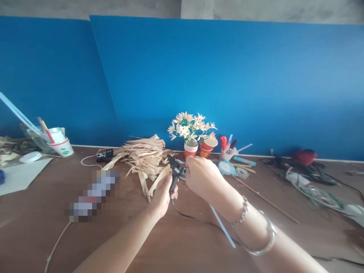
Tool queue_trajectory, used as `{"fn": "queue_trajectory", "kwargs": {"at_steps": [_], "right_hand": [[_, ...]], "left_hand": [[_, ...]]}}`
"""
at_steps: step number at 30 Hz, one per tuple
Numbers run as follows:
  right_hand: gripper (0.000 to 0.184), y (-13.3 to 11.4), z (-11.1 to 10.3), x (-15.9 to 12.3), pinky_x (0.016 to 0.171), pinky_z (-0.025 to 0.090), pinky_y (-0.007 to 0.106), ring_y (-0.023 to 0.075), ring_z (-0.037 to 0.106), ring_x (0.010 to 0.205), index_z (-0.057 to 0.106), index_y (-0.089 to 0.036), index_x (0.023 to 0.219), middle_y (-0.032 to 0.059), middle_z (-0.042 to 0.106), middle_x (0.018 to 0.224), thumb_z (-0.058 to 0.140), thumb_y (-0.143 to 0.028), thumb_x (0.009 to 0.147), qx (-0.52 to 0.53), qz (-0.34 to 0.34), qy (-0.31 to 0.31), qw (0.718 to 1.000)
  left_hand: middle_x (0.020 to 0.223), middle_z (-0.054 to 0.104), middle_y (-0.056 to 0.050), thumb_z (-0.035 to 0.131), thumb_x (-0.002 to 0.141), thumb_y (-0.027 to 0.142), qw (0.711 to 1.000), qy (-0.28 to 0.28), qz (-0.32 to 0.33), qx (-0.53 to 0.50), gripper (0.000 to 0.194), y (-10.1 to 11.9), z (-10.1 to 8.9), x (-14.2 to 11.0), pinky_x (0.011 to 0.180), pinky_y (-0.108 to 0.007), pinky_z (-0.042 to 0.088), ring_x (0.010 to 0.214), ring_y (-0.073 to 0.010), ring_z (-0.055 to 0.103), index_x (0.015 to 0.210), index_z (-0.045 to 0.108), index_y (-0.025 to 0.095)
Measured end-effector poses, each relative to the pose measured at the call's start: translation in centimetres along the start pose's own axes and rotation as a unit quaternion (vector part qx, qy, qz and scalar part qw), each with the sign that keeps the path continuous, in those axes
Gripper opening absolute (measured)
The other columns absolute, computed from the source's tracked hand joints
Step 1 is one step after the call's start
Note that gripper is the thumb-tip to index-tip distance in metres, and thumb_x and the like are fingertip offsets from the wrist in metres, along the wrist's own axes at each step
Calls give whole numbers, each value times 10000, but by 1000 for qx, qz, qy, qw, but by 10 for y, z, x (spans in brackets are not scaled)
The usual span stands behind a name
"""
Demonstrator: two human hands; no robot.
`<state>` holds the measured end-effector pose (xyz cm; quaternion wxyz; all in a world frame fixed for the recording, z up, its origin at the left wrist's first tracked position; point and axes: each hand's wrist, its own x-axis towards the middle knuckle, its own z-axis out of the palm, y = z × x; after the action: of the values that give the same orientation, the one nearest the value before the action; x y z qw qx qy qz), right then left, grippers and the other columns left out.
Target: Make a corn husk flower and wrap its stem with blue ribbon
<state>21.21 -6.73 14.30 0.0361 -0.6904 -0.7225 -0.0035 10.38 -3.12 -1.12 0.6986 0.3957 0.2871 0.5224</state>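
A black hot glue gun (176, 172) is in the middle of the view, its nozzle pointing up and away to the left and its cord trailing from the handle. My left hand (164, 195) is closed round the handle. At the gun's rear end my right hand (199, 172) is closed, knuckles up; what its fingers hold is hidden. A pale glue stick (223, 226) slants across the table below my right wrist. Just left of the gun lies a heap of dried corn husks (146, 155). Behind it, pale husk flowers (189, 125) stand in stacked paper cups (190, 148).
A tilted red cup (208, 146), a cup of tools (227, 152) and a blue ribbon roll (226, 167) stand at the back. A thin stick (267, 199) lies right. A blurred power strip (93, 195) lies left. Cables and a red tool (305, 156) are at far right.
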Motion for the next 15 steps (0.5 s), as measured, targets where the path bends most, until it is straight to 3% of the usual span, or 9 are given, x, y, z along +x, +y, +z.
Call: {"fn": "queue_trajectory", "kwargs": {"at_steps": [12,15], "right_hand": [[176,11,6,8,537,367,247,197,641,702,650,-131,811,91,693,766,497,-83,739,23,-9,23,999],[170,13,8,9,552,379,249,205,643,727,646,-132,811,96,692,782,504,-82,732,31,-6,26,999]], "left_hand": [[711,524,4,628,754,490,1000,19,9,14,344,-1,0,0,409,-194,284,474,-60,413,809,568,156],[611,503,20,609,766,510,999,2,11,31,353,-3,-2,-1,425,-200,288,460,-67,400,771,561,161]]}}
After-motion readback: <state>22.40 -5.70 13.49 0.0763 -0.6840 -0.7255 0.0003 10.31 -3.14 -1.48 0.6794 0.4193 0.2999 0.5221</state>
